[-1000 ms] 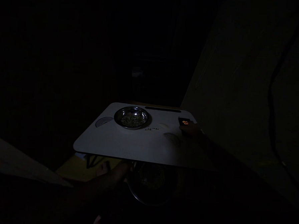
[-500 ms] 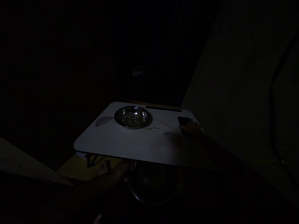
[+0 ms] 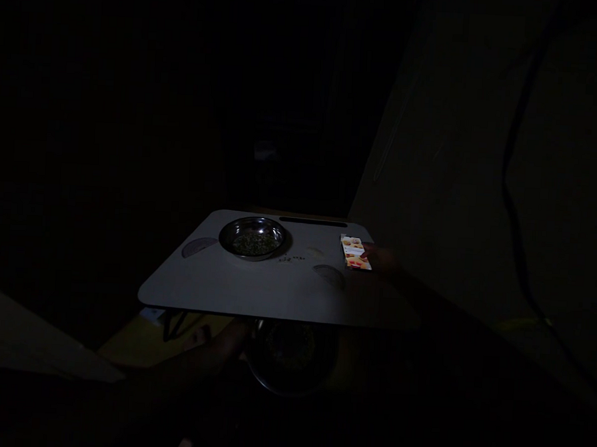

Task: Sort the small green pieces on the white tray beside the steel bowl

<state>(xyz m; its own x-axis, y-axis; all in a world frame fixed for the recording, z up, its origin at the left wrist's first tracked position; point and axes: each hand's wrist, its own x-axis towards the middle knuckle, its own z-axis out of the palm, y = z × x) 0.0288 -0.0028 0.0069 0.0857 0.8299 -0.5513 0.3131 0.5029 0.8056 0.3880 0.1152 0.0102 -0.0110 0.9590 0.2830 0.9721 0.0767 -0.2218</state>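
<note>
A smartphone [image 3: 353, 248] with a lit, colourful screen lies at the right side of the white tabletop [image 3: 245, 291]. My right hand [image 3: 379, 260] is closed on its right edge, a fingertip over the screen. Below the table's front edge, in deep shadow, is a large metal bowl [image 3: 290, 376] with dim pieces inside. My left hand [image 3: 237, 330] is at this bowl's left rim and seems to grip it; its fingertips are mostly hidden in the dark. On the tabletop stands a shiny steel bowl [image 3: 252, 238] holding small chopped greenish pieces.
Small scattered bits [image 3: 292, 258] lie on the tabletop between the steel bowl and the phone. A dark slot [image 3: 313, 221] runs along the back edge. A wall with a hanging dark cable [image 3: 512, 215] rises at the right. Beneath the table shows a yellow surface [image 3: 132, 341].
The phone's screen was dark and is now lit. My right hand has shifted slightly on the phone. The whole view has moved a little; both bowls keep their places.
</note>
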